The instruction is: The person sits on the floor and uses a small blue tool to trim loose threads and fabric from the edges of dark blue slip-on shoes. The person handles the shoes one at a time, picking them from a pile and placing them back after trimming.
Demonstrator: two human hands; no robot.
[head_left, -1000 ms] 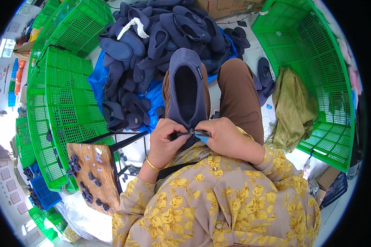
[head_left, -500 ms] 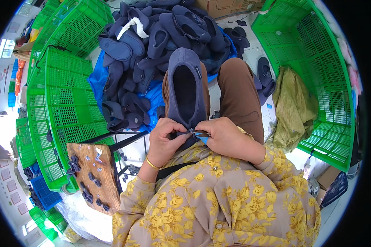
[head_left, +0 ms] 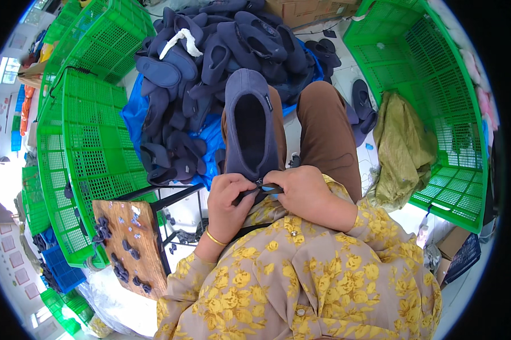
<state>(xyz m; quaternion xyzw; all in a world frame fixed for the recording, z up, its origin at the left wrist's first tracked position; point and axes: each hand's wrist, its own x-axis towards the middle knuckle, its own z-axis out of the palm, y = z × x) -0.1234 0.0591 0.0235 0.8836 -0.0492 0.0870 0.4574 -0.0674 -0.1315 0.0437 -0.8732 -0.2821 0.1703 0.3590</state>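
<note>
Nearest: patterned shirt (head_left: 267, 277), tan with yellow flowers, filling the lower part of the view; sleeves run up to both hands.

Left hand (head_left: 227, 201): fingers curled, thumb and forefinger pinched at the near end of a dark slipper (head_left: 251, 130). Gold-coloured bangle (head_left: 216, 238) on that wrist. Right hand (head_left: 302, 190): closed round a slim dark tool (head_left: 273, 189) with some blue on it, its tip pointing left toward the pinch. Hands close together, only a narrow gap between them; exact contact at the tip too small to make out.

Slipper: directly beyond the hands, opening up, toe away from the body, its near end right at the fingertips. Length lies over the left leg. Small dark tag on the right side of its rim.

Brown trousers (head_left: 326, 133) beneath and beside it, the right knee well clear of the slipper. At left, a wooden board (head_left: 145, 249) on a dark frame, small dark bow-shaped pieces (head_left: 119, 266) scattered on it.

Farther: olive sack (head_left: 403, 147) at right, against a green crate (head_left: 437, 107); more green crates (head_left: 91, 130) at left. Ahead, a heap of dark slippers (head_left: 210, 56) on blue sheeting (head_left: 133, 110), white strip (head_left: 182, 42) on top. Cardboard box (head_left: 309, 12) behind.
</note>
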